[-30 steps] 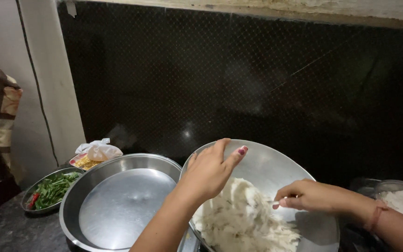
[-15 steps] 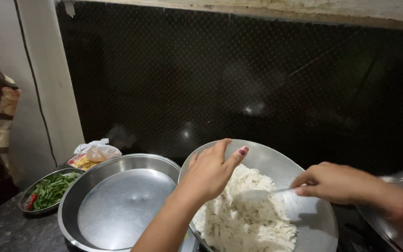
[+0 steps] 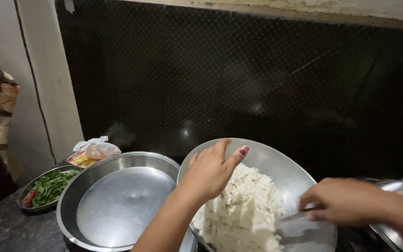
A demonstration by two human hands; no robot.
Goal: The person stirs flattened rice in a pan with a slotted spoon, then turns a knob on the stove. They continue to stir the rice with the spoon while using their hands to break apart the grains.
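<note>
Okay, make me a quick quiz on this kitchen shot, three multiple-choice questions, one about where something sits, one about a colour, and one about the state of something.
1. Where is the plate of chopped greens?
A. Far left on the counter
B. Inside the rice pan
C. Under the right hand

2. What colour is the food in the tilted pan?
A. Green
B. White
C. Red

3. What state is the large steel basin in?
A. Full of rice
B. Covered with a cloth
C. Empty

Answers:
1 A, since the greens sit at the left edge, beyond the basin.
2 B, since the rice heaped in it is white.
3 C, since its bare shiny bottom shows.

The left hand grips the pan's rim, while the right hand holds a metal spatula in the rice.
</note>
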